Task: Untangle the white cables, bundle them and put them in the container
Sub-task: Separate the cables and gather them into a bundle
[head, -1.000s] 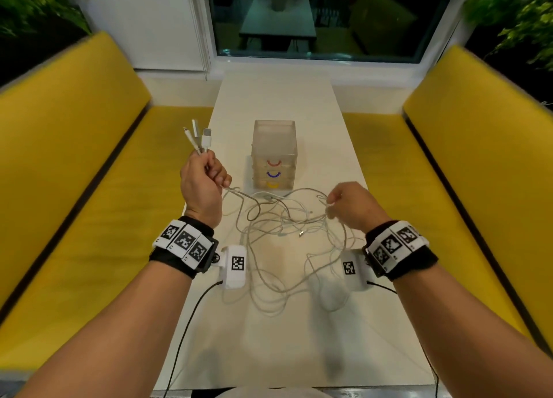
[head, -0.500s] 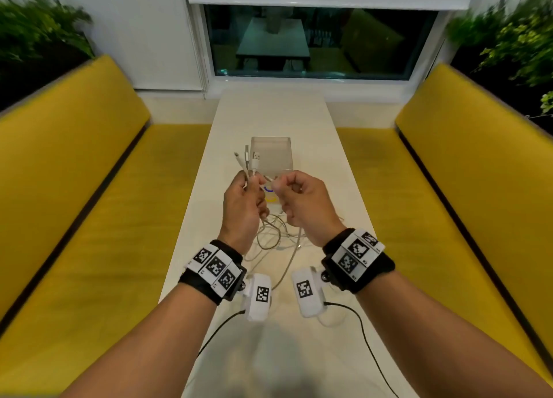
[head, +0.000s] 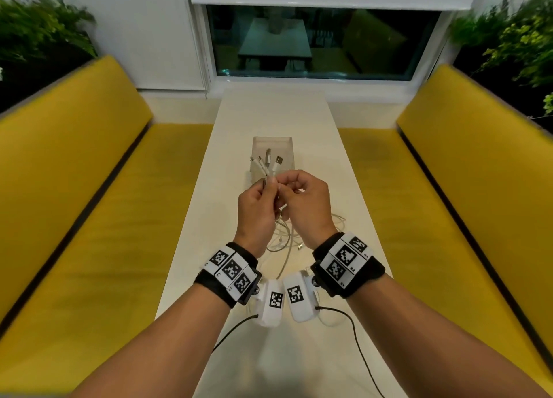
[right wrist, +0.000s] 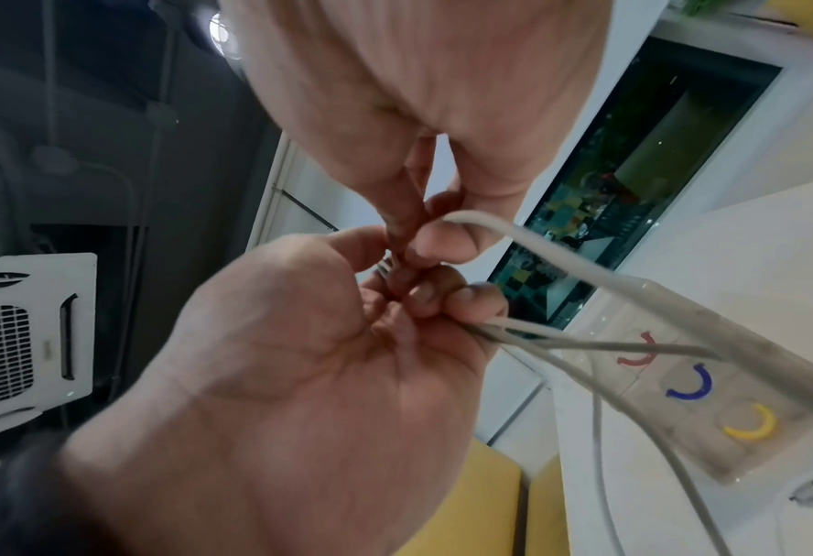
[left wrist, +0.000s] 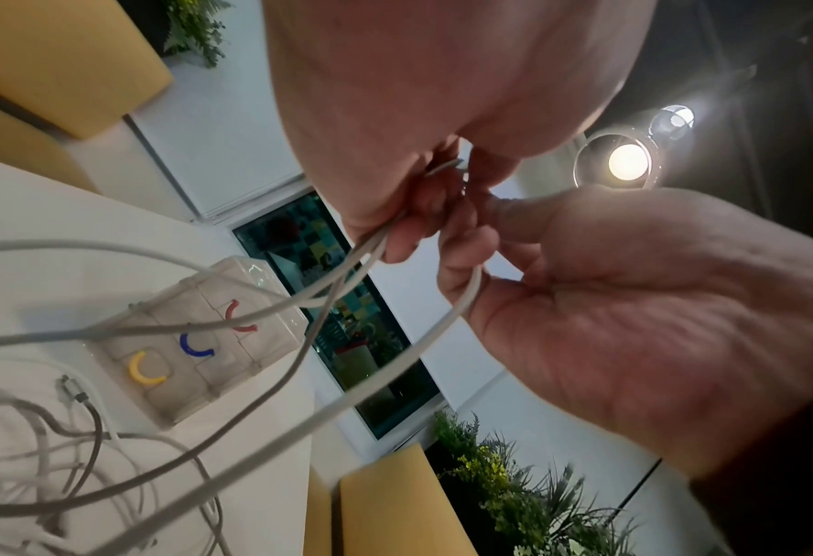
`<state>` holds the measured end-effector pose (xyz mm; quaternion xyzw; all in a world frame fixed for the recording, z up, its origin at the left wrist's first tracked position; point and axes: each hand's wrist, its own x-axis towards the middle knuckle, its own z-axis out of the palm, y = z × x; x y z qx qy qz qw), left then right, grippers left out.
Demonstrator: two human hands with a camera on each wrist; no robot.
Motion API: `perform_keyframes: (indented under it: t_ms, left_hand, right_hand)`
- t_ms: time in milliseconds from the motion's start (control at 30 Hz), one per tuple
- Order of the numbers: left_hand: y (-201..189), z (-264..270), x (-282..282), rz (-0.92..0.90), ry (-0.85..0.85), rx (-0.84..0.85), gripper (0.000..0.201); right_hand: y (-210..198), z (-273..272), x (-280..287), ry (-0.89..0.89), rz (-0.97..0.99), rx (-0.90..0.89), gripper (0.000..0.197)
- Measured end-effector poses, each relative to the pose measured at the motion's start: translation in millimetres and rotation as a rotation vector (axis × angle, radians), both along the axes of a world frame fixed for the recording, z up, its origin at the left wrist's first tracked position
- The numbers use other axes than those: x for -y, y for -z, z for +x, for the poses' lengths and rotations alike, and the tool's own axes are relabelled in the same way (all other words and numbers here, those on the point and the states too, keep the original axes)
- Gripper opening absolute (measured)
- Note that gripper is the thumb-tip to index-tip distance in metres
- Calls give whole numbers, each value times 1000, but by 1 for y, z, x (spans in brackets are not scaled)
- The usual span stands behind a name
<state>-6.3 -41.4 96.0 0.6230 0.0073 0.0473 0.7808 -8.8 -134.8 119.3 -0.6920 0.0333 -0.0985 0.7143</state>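
Head view: your left hand (head: 257, 210) pinches the white cables (head: 270, 165) just below their plugs, and your right hand (head: 305, 201) pinches one strand beside it. Slack below the grip is loose and looped on the table (head: 338, 170). No bundling yet; container (head: 273, 146) past the grip looks empty.

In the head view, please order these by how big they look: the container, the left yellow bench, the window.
1. left yellow bench
2. window
3. container
The bench lies nearer the camera, so its true size against the window stays unsure.
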Motion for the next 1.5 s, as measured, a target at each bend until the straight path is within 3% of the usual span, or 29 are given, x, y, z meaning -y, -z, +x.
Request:
perform_keyframes:
  t_ms: [100, 167, 267, 367, 433, 633, 867, 1000, 1167, 1367, 1500]
  left_hand:
    - [2, 4, 0, 29, -52, 6, 34]
    - [4, 7, -1, 55, -88, 10, 35]
    - [-5, 10, -5, 71, -146, 10, 38]
    - [-23, 21, -26, -15, -258, -13, 38]
    - [-36, 30, -48, -78, -323, 1, 38]
    - [-66, 43, -87, -170, -418, 88, 33]
    - [-75, 41, -97, -167, -517, 182, 34]
    - [-71, 40, -93, -61, -442, 185, 33]
    - [-41, 25, -57, 122, -217, 97, 32]
    - [-26, 7, -11, 323, 11, 137, 33]
    - [-33, 13, -8, 335, -47, 178, 36]
  right_hand:
    - [3, 2, 1, 24, -67, -4, 3]
    - [5, 2, 3, 9, -64, -60, 18]
    - [8, -3, 11, -183, -36, -133, 23]
    - [22, -12, 29, -401, -112, -170, 22]
    - [38, -18, 46, -455, -130, -210, 24]
    - [93, -25, 83, -366, -219, -380, 45]
    - [114, -27, 95, -315, -309, -487, 57]
    - [110, -24, 92, -315, -116, -422, 39]
    - [58, -14, 70, -323, 210, -279, 23]
    - [8, -9, 43, -368, 45, -110, 17]
    - [0, -8, 36, -424, 18, -68, 19]
